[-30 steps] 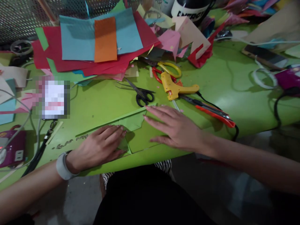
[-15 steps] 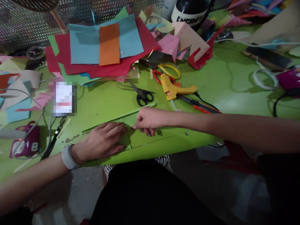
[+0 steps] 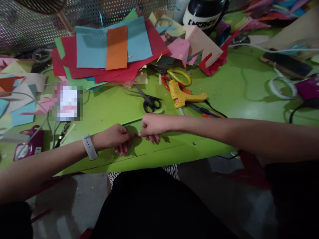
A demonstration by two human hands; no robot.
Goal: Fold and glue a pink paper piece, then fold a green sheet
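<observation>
My left hand, wearing a light wristband, is closed in a pinch low over the table, thumb and forefinger pointing right. Facing it, almost tip to tip, my right hand pinches as well, its other fingers curled under. A green paper lies beneath and between them, hard to tell from the green tabletop; the pinched spot itself is mostly covered by the fingertips. Behind the hands runs a narrow green paper edge. Black-handled scissors lie partly open just beyond my right hand.
A yellow glue gun and red-and-yellow-handled scissors lie behind my right forearm. Stacked coloured papers stand at the back. A phone is at right, a purple device with cables at left.
My left hand was lying flat on the green paper; it has lifted and curled into a pinch against my right fingertips. My right hand stays nearly in place.
</observation>
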